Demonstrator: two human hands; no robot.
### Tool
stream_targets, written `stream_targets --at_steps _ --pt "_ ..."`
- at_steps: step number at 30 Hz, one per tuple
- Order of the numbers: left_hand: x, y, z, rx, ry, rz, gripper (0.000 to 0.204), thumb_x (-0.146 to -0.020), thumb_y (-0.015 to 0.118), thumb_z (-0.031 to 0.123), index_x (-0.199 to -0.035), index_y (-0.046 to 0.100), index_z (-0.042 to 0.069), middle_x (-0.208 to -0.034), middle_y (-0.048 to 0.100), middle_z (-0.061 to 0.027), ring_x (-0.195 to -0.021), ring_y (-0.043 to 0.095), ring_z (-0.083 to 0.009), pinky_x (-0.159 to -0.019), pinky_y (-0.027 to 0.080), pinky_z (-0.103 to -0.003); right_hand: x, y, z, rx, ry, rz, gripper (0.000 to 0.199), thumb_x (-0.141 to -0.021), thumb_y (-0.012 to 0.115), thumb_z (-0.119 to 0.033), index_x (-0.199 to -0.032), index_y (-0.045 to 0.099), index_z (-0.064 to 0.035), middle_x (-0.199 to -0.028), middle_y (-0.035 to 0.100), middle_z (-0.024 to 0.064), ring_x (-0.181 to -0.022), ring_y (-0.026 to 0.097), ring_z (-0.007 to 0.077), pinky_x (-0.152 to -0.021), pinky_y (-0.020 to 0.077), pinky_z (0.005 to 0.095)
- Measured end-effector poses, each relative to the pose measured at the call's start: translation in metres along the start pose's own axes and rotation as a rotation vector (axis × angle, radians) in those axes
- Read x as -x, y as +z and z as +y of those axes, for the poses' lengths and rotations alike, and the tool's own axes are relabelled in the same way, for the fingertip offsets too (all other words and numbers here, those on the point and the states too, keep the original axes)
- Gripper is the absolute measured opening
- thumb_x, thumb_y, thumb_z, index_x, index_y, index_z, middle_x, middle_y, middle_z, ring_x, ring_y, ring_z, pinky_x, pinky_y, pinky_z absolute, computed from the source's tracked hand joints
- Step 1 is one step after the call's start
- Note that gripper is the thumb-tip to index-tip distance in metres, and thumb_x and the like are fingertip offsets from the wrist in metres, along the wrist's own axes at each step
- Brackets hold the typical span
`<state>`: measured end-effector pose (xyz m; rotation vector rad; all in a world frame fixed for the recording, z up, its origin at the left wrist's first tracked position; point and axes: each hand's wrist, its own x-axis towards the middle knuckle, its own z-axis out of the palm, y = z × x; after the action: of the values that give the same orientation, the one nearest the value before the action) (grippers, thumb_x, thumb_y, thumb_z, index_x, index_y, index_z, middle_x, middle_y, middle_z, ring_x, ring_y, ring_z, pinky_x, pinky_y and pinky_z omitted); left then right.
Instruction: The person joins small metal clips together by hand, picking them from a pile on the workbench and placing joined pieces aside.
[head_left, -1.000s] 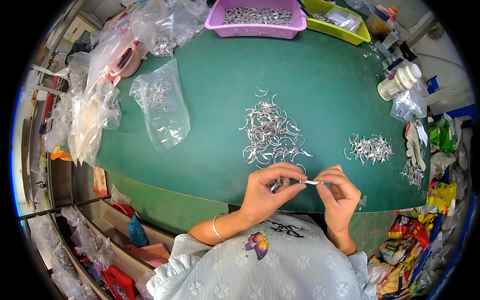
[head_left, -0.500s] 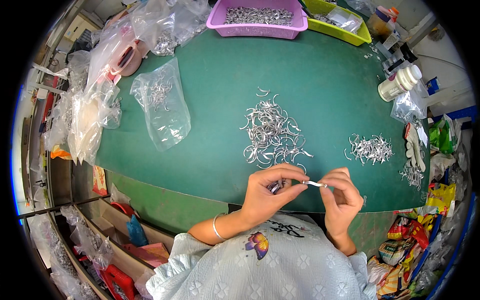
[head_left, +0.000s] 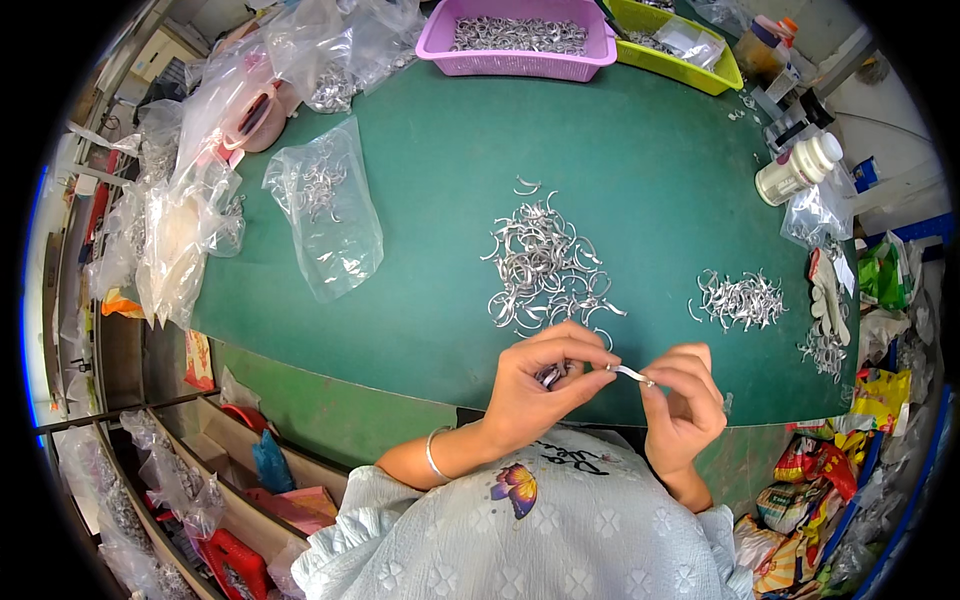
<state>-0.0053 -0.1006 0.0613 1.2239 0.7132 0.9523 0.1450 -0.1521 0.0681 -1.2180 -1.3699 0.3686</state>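
Note:
Between my two hands, above the table's near edge, is a small curved silver metal piece (head_left: 630, 374). My left hand (head_left: 540, 385) pinches one end of it between thumb and forefinger. Several more metal pieces (head_left: 551, 375) are tucked in that same hand's curled fingers. The thumb and forefinger of my right hand (head_left: 686, 405) close on the other end. Just beyond my left hand lies a loose pile of curved silver pieces (head_left: 545, 255). A smaller pile of silver pieces (head_left: 742, 299) sits to the right, beyond my right hand.
Purple basket (head_left: 515, 62) and yellow-green basket (head_left: 680, 62), both holding metal parts, stand at the far edge of the green table (head_left: 430, 180). A clear bag (head_left: 335, 250) with some pieces lies left. A white bottle (head_left: 800, 168) and a glove (head_left: 828, 300) are at the right.
The metal piece has tilted, its right end now lower. My right hand has shifted slightly downward and its fingers have moved a little; my left hand has barely moved.

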Motion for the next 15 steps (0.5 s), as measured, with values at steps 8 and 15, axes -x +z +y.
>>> stream_targets --at_steps 8,15 --pt "0.0004 0.0005 0.0010 -0.009 -0.008 -0.002 0.015 -0.070 0.063 -0.009 -0.083 0.064 -0.003 -0.082 0.058 -0.0066 -0.062 0.044 -0.0060 -0.054 0.034 -0.020 0.0033 -0.0005 0.0013 0.029 -0.046 0.023 0.020 -0.058 0.065 0.012 -0.076 0.061 0.0028 -0.071 0.059 0.0105 -0.067 0.052 0.0227 -0.060 0.0408 0.0293" --pt "0.0006 0.0045 -0.0083 0.055 0.015 0.029 0.015 -0.072 0.064 -0.006 -0.086 0.064 -0.001 -0.085 0.059 -0.0051 -0.057 0.039 -0.0031 -0.050 0.029 -0.018 0.0023 -0.0021 0.0062 0.030 -0.057 0.013 0.019 -0.059 0.066 0.011 -0.076 0.061 0.0029 -0.072 0.060 0.0109 -0.067 0.053 0.0229 -0.060 0.0416 0.0294"
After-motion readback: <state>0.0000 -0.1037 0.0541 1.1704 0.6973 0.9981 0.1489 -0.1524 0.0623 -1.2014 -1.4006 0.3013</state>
